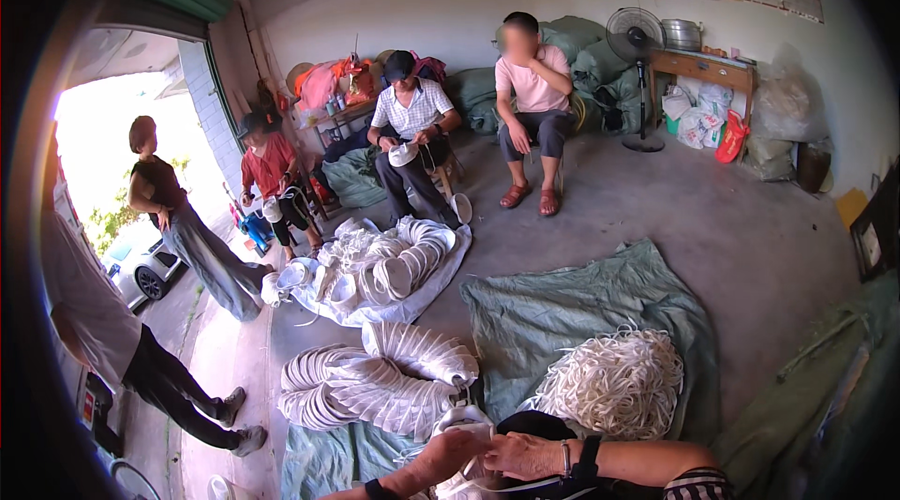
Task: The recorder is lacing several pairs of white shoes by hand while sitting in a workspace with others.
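At the lower edge my left hand (452, 452) and my right hand (525, 455) meet, fingers closed around a white cup-shaped piece (464, 417). Its rim shows just beyond my knuckles; my fingertips and most of the piece are hidden. Just past it, several curved rows of nested white cup-shaped pieces (375, 383) lie on green sheeting (333, 462). To the right of my hands a heap of loose white straps (614, 383) rests on a green tarp (600, 289).
More nested white pieces (398, 266) lie on a white sheet (394, 311) farther off. Two seated people (412, 116) (270, 163) handle similar pieces; another seated person (534, 88) holds nothing visible. Two people stand at the left doorway. A fan (641, 78) stands by a wooden desk (703, 69).
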`<state>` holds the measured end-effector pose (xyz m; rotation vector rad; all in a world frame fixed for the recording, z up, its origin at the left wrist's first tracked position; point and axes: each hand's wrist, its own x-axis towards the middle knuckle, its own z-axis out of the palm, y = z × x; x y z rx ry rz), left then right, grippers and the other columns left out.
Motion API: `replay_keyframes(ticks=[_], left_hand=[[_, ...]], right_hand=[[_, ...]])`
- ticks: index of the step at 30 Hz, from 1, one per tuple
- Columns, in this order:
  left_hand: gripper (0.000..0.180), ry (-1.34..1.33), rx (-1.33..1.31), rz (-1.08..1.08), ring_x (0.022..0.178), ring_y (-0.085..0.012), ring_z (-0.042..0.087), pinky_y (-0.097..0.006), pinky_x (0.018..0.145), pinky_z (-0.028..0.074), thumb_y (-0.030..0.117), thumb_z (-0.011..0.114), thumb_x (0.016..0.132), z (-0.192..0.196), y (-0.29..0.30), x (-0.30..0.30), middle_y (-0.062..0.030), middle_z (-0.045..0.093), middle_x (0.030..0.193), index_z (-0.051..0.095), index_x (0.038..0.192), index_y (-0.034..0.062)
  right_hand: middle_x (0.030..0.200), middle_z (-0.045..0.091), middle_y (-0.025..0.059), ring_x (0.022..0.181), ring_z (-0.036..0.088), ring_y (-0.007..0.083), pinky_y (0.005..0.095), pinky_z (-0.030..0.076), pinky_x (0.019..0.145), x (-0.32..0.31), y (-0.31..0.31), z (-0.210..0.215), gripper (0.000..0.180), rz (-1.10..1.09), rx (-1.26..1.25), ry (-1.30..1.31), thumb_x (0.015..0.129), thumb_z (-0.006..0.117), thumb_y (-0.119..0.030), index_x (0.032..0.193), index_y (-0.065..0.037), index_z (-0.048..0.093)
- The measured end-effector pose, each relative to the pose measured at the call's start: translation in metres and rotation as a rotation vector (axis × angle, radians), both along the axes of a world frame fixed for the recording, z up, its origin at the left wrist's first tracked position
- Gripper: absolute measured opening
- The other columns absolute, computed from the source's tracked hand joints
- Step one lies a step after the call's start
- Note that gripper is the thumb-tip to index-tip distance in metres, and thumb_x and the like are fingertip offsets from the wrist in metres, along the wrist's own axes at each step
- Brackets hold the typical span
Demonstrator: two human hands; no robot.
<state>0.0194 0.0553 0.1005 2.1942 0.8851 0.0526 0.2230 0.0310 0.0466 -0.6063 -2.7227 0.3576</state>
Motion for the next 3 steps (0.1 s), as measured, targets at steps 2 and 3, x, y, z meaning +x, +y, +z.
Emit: replay_keyframes(ticks=[2,3], left_hand=[[0.035,0.241,0.397,-0.171,0.113,-0.0203,0.048,-0.037,0.087,0.042,0.013,0.052,0.082,-0.035,0.000,-0.008,-0.0088,0.055,0.113,0.056,0.116,0.0101],[0.042,0.489,0.788,-0.340,0.111,-0.0168,0.047,-0.030,0.091,0.039,0.018,0.056,0.076,-0.077,0.001,-0.016,-0.0072,0.054,0.113,0.055,0.118,0.0136]], right_hand=[[0.105,0.050,0.0119,0.096,0.052,0.0279,0.0388,0.045,0.072,0.002,-0.001,0.007,0.034,0.034,-0.030,0.010,0.072,0.060,-0.014,0.104,-0.008,0.052],[0.109,0.049,0.0133,0.098,0.052,0.0300,0.0435,0.046,0.074,0.004,-0.004,0.018,0.041,0.069,-0.062,0.020,0.070,0.060,-0.013,0.110,-0.010,0.052]])
